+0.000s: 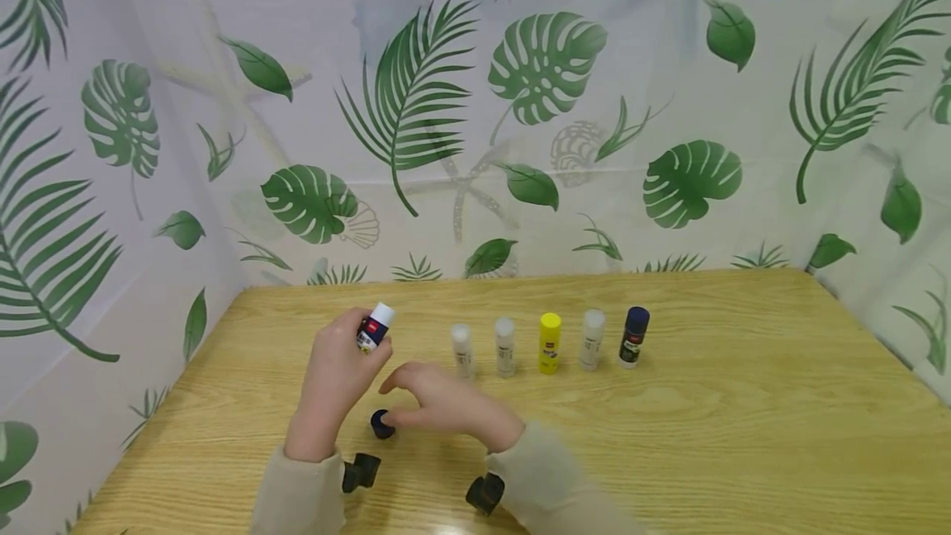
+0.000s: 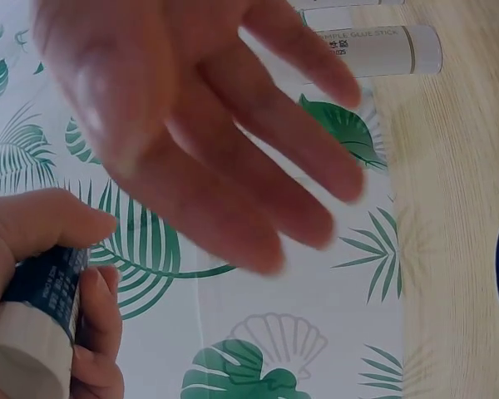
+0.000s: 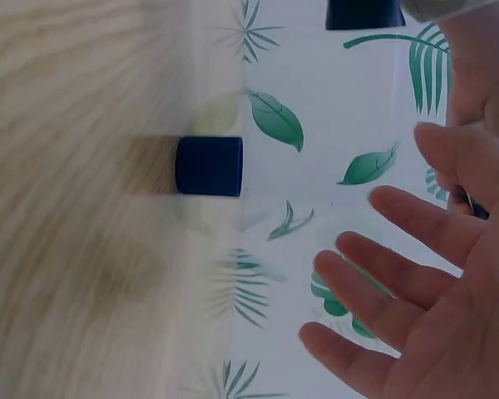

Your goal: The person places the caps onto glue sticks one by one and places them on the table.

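Note:
My left hand (image 1: 339, 374) grips a dark blue glue stick (image 1: 373, 329) with its white end tilted up, above the table. In the left wrist view the same glue stick (image 2: 46, 303) sits between thumb and curled fingers. A dark blue cap (image 1: 382, 424) stands on the table below, also seen as a blue cylinder (image 3: 209, 166) in the right wrist view. My right hand (image 1: 453, 407) is just right of the cap, its fingers extended and apart with nothing held in the right wrist view. Whether its thumb touches the cap cannot be told in the head view; the right wrist view shows them apart.
Behind my hands stands a row of upright glue sticks: two white ones (image 1: 462, 351) (image 1: 505, 347), a yellow one (image 1: 549, 343), another white one (image 1: 591, 340) and a dark blue one (image 1: 634, 337). A leaf-print cloth (image 1: 461, 122) hangs behind the wooden table (image 1: 728, 419).

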Available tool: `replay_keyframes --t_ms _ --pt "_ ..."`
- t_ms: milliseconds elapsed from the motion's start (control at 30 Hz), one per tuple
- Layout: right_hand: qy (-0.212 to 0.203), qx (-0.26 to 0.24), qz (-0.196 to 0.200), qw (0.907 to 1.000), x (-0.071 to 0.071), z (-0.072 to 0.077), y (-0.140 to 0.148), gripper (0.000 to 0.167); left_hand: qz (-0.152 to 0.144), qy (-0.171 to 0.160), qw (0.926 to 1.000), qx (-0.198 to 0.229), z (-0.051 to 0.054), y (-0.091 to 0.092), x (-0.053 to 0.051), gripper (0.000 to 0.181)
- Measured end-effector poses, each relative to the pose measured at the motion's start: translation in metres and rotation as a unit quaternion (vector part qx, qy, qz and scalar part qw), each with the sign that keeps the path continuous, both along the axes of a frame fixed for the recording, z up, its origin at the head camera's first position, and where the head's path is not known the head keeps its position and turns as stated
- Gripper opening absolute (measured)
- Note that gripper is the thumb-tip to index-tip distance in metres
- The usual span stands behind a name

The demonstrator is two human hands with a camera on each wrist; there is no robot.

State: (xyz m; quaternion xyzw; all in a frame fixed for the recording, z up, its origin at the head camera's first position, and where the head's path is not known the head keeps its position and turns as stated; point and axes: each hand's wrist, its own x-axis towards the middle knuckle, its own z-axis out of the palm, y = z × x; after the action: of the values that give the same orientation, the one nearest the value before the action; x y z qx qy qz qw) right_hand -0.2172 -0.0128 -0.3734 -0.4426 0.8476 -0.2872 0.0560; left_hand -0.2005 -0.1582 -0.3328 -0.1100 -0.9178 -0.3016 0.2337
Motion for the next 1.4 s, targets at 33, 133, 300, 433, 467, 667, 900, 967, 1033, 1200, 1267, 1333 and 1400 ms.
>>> replay_keyframes --t_ms 33,133,300,433,467,667,900,967,1033,1200,1267,1333,1400 --pt "-0.009 0.007 0.005 0.9999 0.001 -0.001 -0.003 0.032 0.004 -0.003 1.0000 -0.002 0.000 0.000 0.000 0.025" --pt "-0.018 0.028 0.022 0.9992 0.002 -0.004 -0.008 0.033 0.001 -0.012 0.9999 -0.009 -0.001 0.001 -0.001 0.027" --pt "-0.015 0.053 0.044 0.9975 0.004 -0.012 -0.012 0.034 -0.004 -0.029 0.9995 -0.011 -0.002 0.003 -0.002 0.031" --pt "-0.009 0.070 0.046 0.9965 0.005 -0.015 -0.013 0.040 -0.003 -0.028 0.9996 -0.010 -0.002 0.003 -0.003 0.031" --pt "-0.009 0.072 0.046 0.9963 0.005 -0.016 -0.014 0.042 -0.004 -0.026 0.9996 -0.010 -0.001 0.003 -0.003 0.030" --pt "0.008 0.088 0.064 0.9940 0.008 -0.019 -0.014 0.043 -0.011 -0.034 0.9992 -0.017 0.000 0.003 -0.002 0.027" --pt "0.015 0.106 0.058 0.9926 0.009 -0.020 -0.015 0.042 -0.018 -0.036 0.9989 -0.024 -0.001 0.002 -0.003 0.023" --pt "0.012 0.109 0.050 0.9927 0.010 -0.020 -0.014 0.041 -0.022 -0.034 0.9989 -0.024 -0.002 0.001 -0.003 0.022" --pt "0.016 0.114 0.039 0.9926 0.010 -0.019 -0.014 0.039 -0.026 -0.033 0.9988 -0.025 -0.002 0.001 -0.003 0.020" --pt "0.033 0.120 0.019 0.9920 0.009 -0.019 -0.012 0.029 -0.029 -0.034 0.9987 -0.024 -0.001 0.000 -0.002 0.018" --pt "0.032 0.121 0.015 0.9920 0.009 -0.019 -0.012 0.025 -0.027 -0.037 0.9986 -0.025 0.000 0.000 -0.002 0.018" --pt "0.027 0.123 0.010 0.9920 0.009 -0.019 -0.012 0.024 -0.027 -0.042 0.9984 -0.025 0.000 0.000 -0.002 0.018" --pt "0.021 0.125 0.008 0.9919 0.008 -0.018 -0.012 0.024 -0.025 -0.050 0.9981 -0.026 0.001 0.000 -0.002 0.019"
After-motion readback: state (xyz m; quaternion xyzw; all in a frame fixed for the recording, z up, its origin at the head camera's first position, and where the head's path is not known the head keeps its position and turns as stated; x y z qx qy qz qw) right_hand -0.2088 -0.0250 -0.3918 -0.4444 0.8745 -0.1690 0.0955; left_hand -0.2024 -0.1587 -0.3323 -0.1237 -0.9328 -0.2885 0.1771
